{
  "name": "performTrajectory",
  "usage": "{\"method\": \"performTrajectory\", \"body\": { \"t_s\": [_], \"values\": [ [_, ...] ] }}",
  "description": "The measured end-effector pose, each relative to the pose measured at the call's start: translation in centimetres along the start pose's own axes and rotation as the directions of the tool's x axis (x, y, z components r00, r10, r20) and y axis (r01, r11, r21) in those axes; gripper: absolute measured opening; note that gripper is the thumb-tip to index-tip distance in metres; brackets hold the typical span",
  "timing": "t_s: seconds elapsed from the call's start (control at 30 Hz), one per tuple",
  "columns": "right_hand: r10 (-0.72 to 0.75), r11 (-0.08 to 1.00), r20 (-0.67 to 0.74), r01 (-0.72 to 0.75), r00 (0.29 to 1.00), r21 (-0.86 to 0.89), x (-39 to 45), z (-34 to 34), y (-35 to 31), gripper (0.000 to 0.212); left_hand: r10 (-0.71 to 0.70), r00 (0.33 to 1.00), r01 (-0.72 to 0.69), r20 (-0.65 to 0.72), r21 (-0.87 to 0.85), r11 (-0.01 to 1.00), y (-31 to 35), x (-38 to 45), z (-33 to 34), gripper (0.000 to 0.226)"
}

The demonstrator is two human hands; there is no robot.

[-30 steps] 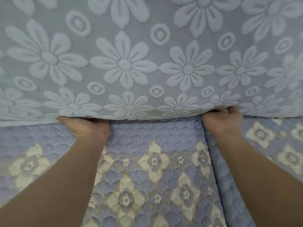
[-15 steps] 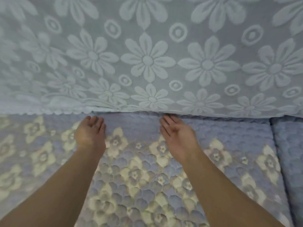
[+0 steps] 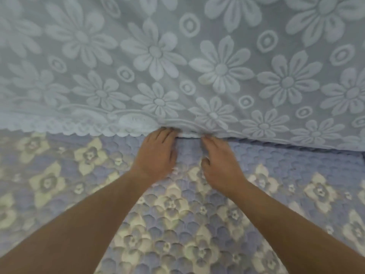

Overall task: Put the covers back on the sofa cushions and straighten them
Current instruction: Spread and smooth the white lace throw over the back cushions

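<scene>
Both hands now sit close together at the crease where the backrest meets the seat, vs 0.5 s ago when they lay flat on the seat, further apart and just short of the hem. Left hand point(image 3: 156, 153) is palm down, fingers straight, fingertips pushed in under the scalloped hem of the white lace cover point(image 3: 197, 66); not gripping anything, just pressing. Right hand point(image 3: 219, 163) is just beside it, palm down, fingers extended to the hem edge, thumb tucked slightly toward the palm; fingertips are motion-blurred, so whether it pinches the lace I cannot tell, it reads as flat and pressing. A small tuck in the hem shows between the two hands. The lace cover hangs down the backrest across the whole upper part of the view, its hem free on the left and lying along the crease on the right. The quilted blue seat cover point(image 3: 177, 224) with cream flower diamonds lies flat under both forearms. View has shifted left compared with 1 s ago: the seam between seat cushions point(image 3: 363, 155) is now at the far right edge.
</scene>
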State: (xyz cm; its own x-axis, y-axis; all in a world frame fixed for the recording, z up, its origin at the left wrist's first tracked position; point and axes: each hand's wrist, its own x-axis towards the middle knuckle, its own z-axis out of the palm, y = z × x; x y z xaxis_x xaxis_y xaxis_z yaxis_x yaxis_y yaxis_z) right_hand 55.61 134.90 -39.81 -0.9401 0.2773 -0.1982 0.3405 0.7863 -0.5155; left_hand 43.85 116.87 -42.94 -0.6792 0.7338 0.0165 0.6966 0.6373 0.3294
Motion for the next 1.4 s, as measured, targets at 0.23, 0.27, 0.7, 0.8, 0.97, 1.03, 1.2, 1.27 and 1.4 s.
{"method": "performTrajectory", "body": {
  "t_s": [0.23,0.27,0.7,0.8,0.97,1.03,1.2,1.27,1.4],
  "values": [
    [0.074,0.894,0.164,0.007,0.984,-0.449,1.6,1.4,0.4,0.067,-0.175,0.962,0.122,0.208,0.246,0.961,-4.0,0.2,-2.5,0.075],
    [0.092,0.903,0.177,-0.007,0.98,-0.429,1.3,1.9,0.1,0.069,-0.15,0.962,0.085,0.227,0.271,0.959,-3.7,-0.5,-2.1,0.078],
    [0.019,0.925,0.041,-0.002,0.999,-0.38,4.5,3.3,0.9,0.063,-0.52,0.853,0.516,-0.055,0.248,0.82,1.0,2.8,3.0,0.069],
    [0.041,0.901,0.04,-0.02,0.998,-0.433,-0.2,3.2,2.2,0.067,-0.531,0.847,0.51,0.042,0.219,0.832,2.1,0.7,2.7,0.072],
    [0.529,0.753,-0.225,-0.575,0.818,-0.319,4.2,0.7,6.1,0.072,-0.605,0.786,0.56,0.129,0.266,0.784,-2.9,6.3,0.2,0.075],
    [0.517,0.756,-0.26,-0.577,0.816,-0.308,6.5,1.2,6.8,0.072,-0.641,0.757,0.589,0.128,0.292,0.753,-3.7,8.0,0.6,0.076],
    [0.265,0.873,-0.109,-0.286,0.958,-0.395,1.4,-0.5,9.2,0.068,-0.657,0.752,0.637,0.058,0.191,0.747,1.7,4.5,2.7,0.071],
    [0.162,0.892,-0.021,-0.156,0.987,-0.425,-3.0,-1.4,10.7,0.067,-0.527,0.847,0.519,0.06,0.119,0.847,7.5,1.1,3.3,0.075],
    [0.325,0.829,-0.101,-0.335,0.94,-0.448,-5.3,-5.5,17.1,0.071,0.052,0.97,-0.076,0.237,0.097,0.992,15.9,2.8,5.0,0.071]
  ]
}}
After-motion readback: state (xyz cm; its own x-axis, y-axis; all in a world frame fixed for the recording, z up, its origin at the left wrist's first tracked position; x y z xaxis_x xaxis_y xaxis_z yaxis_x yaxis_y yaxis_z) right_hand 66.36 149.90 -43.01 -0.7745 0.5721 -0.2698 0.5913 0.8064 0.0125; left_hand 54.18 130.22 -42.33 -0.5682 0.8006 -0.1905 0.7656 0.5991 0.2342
